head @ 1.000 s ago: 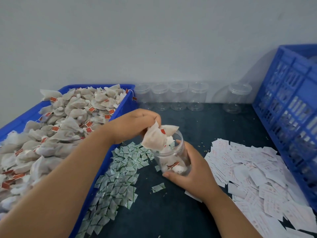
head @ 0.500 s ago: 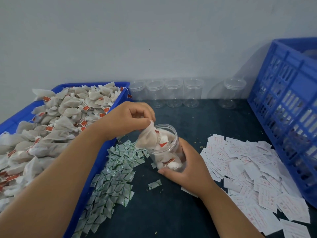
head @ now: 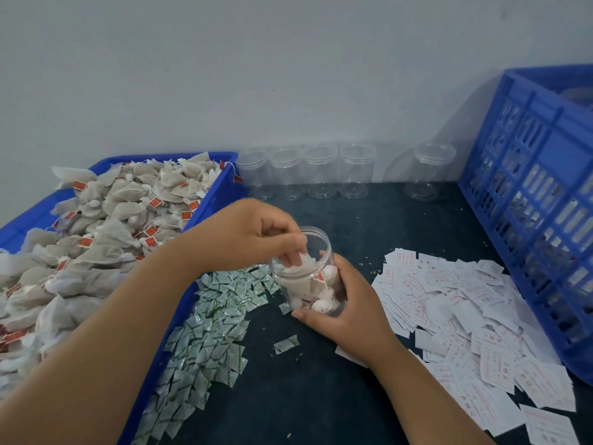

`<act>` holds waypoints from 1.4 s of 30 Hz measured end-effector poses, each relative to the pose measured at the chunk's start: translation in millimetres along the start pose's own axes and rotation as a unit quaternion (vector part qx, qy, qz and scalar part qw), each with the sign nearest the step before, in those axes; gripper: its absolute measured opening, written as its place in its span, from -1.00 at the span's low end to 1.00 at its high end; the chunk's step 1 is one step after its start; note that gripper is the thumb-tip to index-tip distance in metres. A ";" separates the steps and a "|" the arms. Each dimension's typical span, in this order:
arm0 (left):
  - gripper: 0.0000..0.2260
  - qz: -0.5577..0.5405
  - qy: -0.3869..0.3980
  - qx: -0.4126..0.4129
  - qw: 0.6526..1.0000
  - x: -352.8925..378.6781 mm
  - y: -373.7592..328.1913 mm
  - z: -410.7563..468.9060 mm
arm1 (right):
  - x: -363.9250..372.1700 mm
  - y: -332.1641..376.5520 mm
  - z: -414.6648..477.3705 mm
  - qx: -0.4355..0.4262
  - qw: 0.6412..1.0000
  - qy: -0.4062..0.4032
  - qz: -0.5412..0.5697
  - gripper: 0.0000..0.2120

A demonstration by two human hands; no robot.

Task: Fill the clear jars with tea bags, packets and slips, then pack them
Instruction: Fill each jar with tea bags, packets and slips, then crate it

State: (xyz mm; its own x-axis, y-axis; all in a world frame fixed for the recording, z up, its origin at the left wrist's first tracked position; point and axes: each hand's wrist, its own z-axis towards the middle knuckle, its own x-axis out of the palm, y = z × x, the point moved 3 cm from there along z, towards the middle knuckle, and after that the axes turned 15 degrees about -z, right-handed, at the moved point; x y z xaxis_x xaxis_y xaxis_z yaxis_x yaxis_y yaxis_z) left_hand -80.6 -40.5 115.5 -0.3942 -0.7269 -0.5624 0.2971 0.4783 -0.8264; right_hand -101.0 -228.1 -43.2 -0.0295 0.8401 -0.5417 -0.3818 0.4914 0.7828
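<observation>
- Right hand (head: pixel 349 306) wraps the tilted clear plastic jar (head: pixel 316 252).
- Left hand (head: pixel 244 236), fingers curled, pinches a white mesh tea bag (head: pixel 299 269) inside the jar mouth.
- White printed paper slips (head: pixel 465 316) lie just right of the right hand.

Plain pale wall (head: pixel 288 59) (evenly lit) rises behind a dark tabletop (head: pixel 321 396)

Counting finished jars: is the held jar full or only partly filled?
Partly filled: tea bags sit in the jar that the right hand grips, with clear space under its rim.
</observation>
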 end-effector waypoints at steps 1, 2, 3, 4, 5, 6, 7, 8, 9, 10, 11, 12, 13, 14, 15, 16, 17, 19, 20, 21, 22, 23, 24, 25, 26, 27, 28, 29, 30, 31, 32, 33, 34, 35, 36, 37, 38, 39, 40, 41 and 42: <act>-0.78 0.053 0.048 -0.018 0.997 6.3 -0.5 -1.4 | -0.1 -0.1 0.0 -0.003 1.000 -0.004 -0.010 -0.18; -0.71 0.113 0.088 -0.033 0.989 14.1 0.0 -2.1 | 0.0 -0.4 -0.2 -0.008 1.000 -0.008 -0.021 -0.17; -0.65 0.162 0.116 -0.052 0.979 22.1 2.7 -1.8 | 0.3 -0.9 -0.6 -0.010 0.999 -0.008 -0.030 -0.16; -0.64 0.189 0.132 -0.070 0.970 28.8 5.0 -1.3 | 0.5 -1.5 -0.9 -0.012 0.999 -0.006 -0.035 -0.15; -0.64 0.199 0.141 -0.084 0.966 32.6 6.6 -1.1 | 0.7 -1.7 -1.0 -0.012 0.999 -0.006 -0.036 -0.15; -0.65 0.192 0.141 -0.089 0.967 32.6 5.2 -1.0 | 0.8 -2.2 -0.9 -0.013 0.999 -0.008 -0.034 -0.15; -0.66 0.173 0.133 -0.083 0.972 30.4 1.0 -1.1 | 0.6 -2.8 -0.6 -0.013 0.999 -0.012 -0.029 -0.17; -0.68 0.153 0.115 -0.068 0.979 26.9 -4.3 -1.2 | 0.3 -3.5 -0.1 -0.012 1.000 -0.018 -0.023 -0.19; -0.71 0.130 0.079 -0.046 0.987 21.9 -9.1 -0.3 | -0.2 -4.1 0.5 -0.006 1.000 -0.027 -0.014 -0.21; -0.74 0.102 0.018 -0.017 0.994 15.1 -13.1 1.0 | -1.0 -5.0 1.3 0.001 0.999 -0.039 -0.005 -0.23; -0.77 0.072 -0.060 0.019 0.995 7.2 -15.7 1.7 | -1.8 -6.0 1.8 0.008 0.999 -0.051 0.000 -0.24; -0.80 0.052 -0.135 0.053 0.988 -0.7 -15.6 1.7 | -2.5 -7.3 2.1 0.014 0.998 -0.064 -0.003 -0.23; -0.83 0.046 -0.190 0.062 0.979 -7.0 -11.9 1.4 | -3.3 -9.1 2.4 0.021 0.997 -0.075 -0.007 -0.23; -0.85 0.052 -0.210 0.038 0.976 -10.1 -5.4 0.6 | -4.2 -11.1 2.8 0.028 0.996 -0.083 -0.010 -0.22; -0.86 0.074 -0.188 -0.015 0.979 -9.2 4.1 -0.2 | -5.2 -12.8 3.3 0.034 0.995 -0.089 -0.010 -0.22; -0.82 0.100 -0.139 -0.082 0.982 -3.9 15.4 -2.6 | -6.0 -13.8 4.1 0.035 0.995 -0.092 -0.020 -0.20; -0.78 0.110 -0.091 -0.142 0.979 4.4 29.0 -7.3 | -6.7 -14.3 4.8 0.028 0.994 -0.093 -0.040 -0.18; -0.73 0.116 -0.063 -0.200 0.971 19.1 49.1 -21.3 | -5.9 -13.8 6.5 0.002 0.992 -0.078 -0.095 -0.10; -0.71 0.111 -0.072 -0.209 0.969 23.7 56.0 -30.1 | -4.5 -13.6 6.8 -0.007 0.991 -0.070 -0.114 -0.08; -0.69 0.078 -0.091 -0.216 0.969 27.3 61.7 -39.1 | -3.1 -14.0 6.5 -0.008 0.991 -0.064 -0.120 -0.08; -0.65 0.018 -0.115 -0.227 0.967 30.5 67.3 -47.5 | -2.0 -14.1 6.1 -0.005 0.992 -0.061 -0.113 -0.08; -0.62 -0.043 -0.142 -0.240 0.959 34.3 72.8 -55.3 | -1.4 -13.8 5.9 0.002 0.993 -0.062 -0.098 -0.09; -0.62 -0.076 -0.164 -0.249 0.951 39.0 77.0 -62.0 | -1.6 -13.6 5.9 0.011 0.994 -0.066 -0.082 -0.10; -0.67 -0.065 -0.168 -0.249 0.952 44.7 80.5 -67.0 | -2.4 -13.9 5.6 0.019 0.995 -0.073 -0.068 -0.10; -0.74 -0.015 -0.149 -0.247 0.957 51.9 85.2 -70.4 | -3.5 -14.4 5.4 0.023 0.995 -0.082 -0.057 -0.11; -0.80 0.041 -0.113 -0.249 0.961 61.8 90.6 -72.7 | -4.9 -15.3 5.1 0.025 0.995 -0.091 -0.045 -0.12; -0.80 0.090 -0.072 -0.253 0.961 73.7 94.8 -75.2 | -6.2 -15.7 4.9 0.026 0.994 -0.098 -0.031 -0.13; -0.76 0.123 -0.045 -0.254 0.958 84.5 99.3 -76.7 | -7.0 -15.9 4.7 0.028 0.994 -0.104 -0.015 -0.15; -0.74 0.137 -0.043 -0.252 0.957 92.5 102.6 -77.0 | -7.4 -16.1 4.6 0.030 0.994 -0.108 0.000 -0.16; -0.75 0.142 -0.058 -0.247 0.957 97.9 104.5 -76.9 | -7.6 -16.8 4.3 0.033 0.993 -0.111 0.016 -0.16; -0.78 0.142 -0.076 -0.238 0.958 101.5 105.3 -76.6 | -7.7 -17.5 4.3 0.035 0.993 -0.112 0.032 -0.16; -0.80 0.135 -0.094 -0.230 0.959 103.7 106.0 -76.4 | -7.7 -18.4 4.0 0.036 0.992 -0.111 0.045 -0.15; -0.82 0.118 -0.115 -0.223 0.961 104.1 105.2 -76.4 | -7.8 -19.1 4.0 0.036 0.992 -0.109 0.051 -0.15; -0.84 0.093 -0.147 -0.215 0.961 101.7 102.8 -76.5 | -7.7 -19.1 4.2 0.033 0.992 -0.108 0.049 -0.16; -0.85 0.067 -0.194 -0.201 0.958 96.0 98.1 -77.0 | -7.5 -18.7 4.4 0.028 0.993 -0.106 0.045 -0.18; -0.86 0.046 -0.248 -0.181 0.950 87.5 90.1 -77.2 | -7.2 -18.1 4.7 0.022 0.993 -0.104 0.040 -0.19; -0.86 0.030 -0.304 -0.154 0.940 77.6 78.6 -77.0 | -6.7 -17.5 4.8 0.016 0.994 -0.102 0.037 -0.19; -0.86 0.016 -0.355 -0.120 0.927 67.1 65.2 -76.1 | -5.9 -17.1 5.0 0.011 0.994 -0.100 0.034 -0.19; -0.86 -0.003 -0.397 -0.079 0.914 57.4 50.4 -74.4 | -5.1 -16.9 5.3 0.005 0.995 -0.096 0.028 -0.18; -0.84 -0.022 -0.422 -0.037 0.905 48.8 36.1 -70.9 | -4.5 -16.7 5.6 -0.002 0.996 -0.091 0.019 -0.18; -0.82 -0.029 -0.427 -0.002 0.904 42.5 23.1 -65.8 | -4.0 -16.3 5.9 -0.009 0.996 -0.087 0.010 -0.17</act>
State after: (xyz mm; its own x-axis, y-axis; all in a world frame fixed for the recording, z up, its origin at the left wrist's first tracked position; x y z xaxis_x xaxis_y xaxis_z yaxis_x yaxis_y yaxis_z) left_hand -147.7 -27.8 70.7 0.4068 -0.8653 -0.2928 0.2940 0.4275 -0.8549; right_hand -89.2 -238.1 -52.0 0.1231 0.8778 -0.4630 -0.3995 0.4709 0.7865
